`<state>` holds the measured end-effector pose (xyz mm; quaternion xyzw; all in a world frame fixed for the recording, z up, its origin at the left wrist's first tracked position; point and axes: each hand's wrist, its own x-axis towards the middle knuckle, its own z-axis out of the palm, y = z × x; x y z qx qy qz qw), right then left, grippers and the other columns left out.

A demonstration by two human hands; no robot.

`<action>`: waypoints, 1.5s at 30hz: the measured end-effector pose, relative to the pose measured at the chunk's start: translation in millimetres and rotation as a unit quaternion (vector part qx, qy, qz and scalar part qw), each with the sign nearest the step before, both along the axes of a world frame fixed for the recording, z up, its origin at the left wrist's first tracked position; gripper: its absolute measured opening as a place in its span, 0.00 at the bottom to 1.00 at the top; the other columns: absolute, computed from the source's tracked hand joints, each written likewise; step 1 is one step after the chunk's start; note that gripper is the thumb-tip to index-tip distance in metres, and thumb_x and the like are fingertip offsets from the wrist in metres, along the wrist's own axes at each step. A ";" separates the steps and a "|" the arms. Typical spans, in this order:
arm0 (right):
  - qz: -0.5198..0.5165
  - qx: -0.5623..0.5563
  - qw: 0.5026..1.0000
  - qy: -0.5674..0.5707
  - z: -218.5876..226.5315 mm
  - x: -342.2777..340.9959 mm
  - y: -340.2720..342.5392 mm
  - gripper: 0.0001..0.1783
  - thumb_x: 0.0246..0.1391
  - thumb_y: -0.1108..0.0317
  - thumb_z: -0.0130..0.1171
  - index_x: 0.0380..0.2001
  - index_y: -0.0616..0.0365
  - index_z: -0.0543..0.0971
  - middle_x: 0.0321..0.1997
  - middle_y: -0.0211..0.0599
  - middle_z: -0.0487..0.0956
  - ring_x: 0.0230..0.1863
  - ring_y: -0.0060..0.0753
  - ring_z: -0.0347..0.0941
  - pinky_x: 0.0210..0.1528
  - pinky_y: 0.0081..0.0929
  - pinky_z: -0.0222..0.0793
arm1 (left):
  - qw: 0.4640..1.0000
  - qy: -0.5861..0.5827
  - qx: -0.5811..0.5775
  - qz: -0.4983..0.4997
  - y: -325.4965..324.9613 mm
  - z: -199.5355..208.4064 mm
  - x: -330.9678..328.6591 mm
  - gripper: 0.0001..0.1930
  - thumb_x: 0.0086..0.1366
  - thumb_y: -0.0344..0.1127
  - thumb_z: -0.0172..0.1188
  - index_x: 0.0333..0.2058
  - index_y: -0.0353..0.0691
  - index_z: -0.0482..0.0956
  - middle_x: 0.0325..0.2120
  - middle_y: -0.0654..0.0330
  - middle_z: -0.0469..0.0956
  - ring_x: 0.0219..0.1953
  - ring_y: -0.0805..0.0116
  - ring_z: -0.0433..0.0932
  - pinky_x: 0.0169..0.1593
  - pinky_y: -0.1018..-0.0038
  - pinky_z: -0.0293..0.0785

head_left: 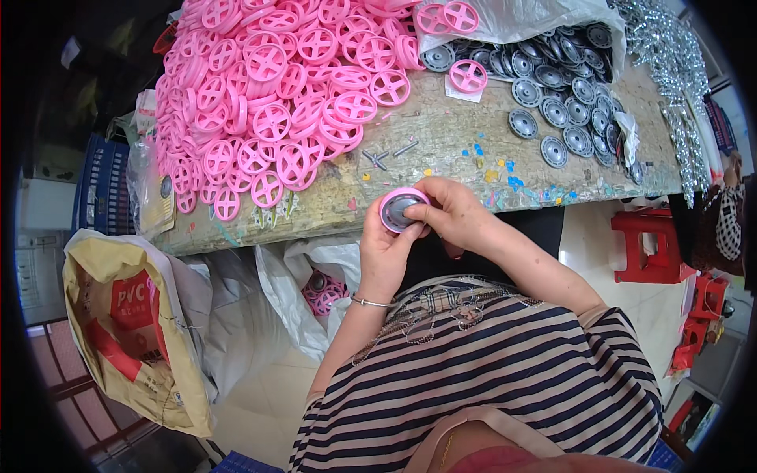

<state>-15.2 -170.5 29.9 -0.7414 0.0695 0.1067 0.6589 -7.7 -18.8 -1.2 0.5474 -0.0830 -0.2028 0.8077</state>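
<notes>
Close in front of my body, at the table's near edge, both hands are closed round a pink wheel [384, 213] with a grey hubcap disc [404, 210] seated in its face. My left hand [383, 256] grips the wheel's rim from the left and below. With its thumb lying on the disc, my right hand [456, 214] holds the wheel from the right. The fingers behind the wheel are hidden. Beyond my hands, a big heap of pink four-spoked wheels [272, 63] covers the left of the table. Grey discs [578, 112] spill from a white plastic bag [524, 14] at the right.
Short metal pins [405, 147] and coloured flecks lie on the worn wooden table [441, 110]. Silver tinsel [658, 59] hangs over its right end. An open paper sack [189, 315] stands lower left, beside a white bag of pink wheels [293, 264]. A red stool [648, 248] is at right.
</notes>
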 end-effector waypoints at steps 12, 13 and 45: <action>-0.039 -0.232 0.951 -0.200 -23.8 88.7 -32.4 0.18 0.54 0.64 0.59 0.46 0.60 0.74 0.40 0.43 0.75 0.40 0.36 0.72 0.45 0.31 0.69 | 0.911 -0.089 0.386 0.116 163.6 -42.5 -30.9 0.30 0.54 0.20 0.61 0.56 0.32 0.62 0.47 0.52 0.71 0.47 0.65 0.73 0.49 0.73 0.72; -0.059 -0.299 0.914 -0.268 -30.3 104.6 -36.1 0.18 0.53 0.65 0.59 0.46 0.60 0.74 0.42 0.45 0.74 0.43 0.41 0.71 0.47 0.33 0.68 | 0.910 -0.092 0.387 0.115 181.1 -54.5 -36.8 0.30 0.54 0.20 0.61 0.56 0.32 0.62 0.47 0.52 0.71 0.47 0.65 0.73 0.49 0.73 0.72; -0.127 -0.476 0.861 -0.124 -33.8 24.4 -188.9 0.29 0.44 0.60 0.67 0.48 0.63 0.74 0.45 0.48 0.72 0.44 0.43 0.70 0.47 0.32 0.66 | 0.979 0.189 -0.057 -0.040 6.2 -0.8 5.4 0.18 0.71 0.36 0.45 0.55 0.32 0.65 0.48 0.50 0.73 0.47 0.60 0.78 0.46 0.66 0.80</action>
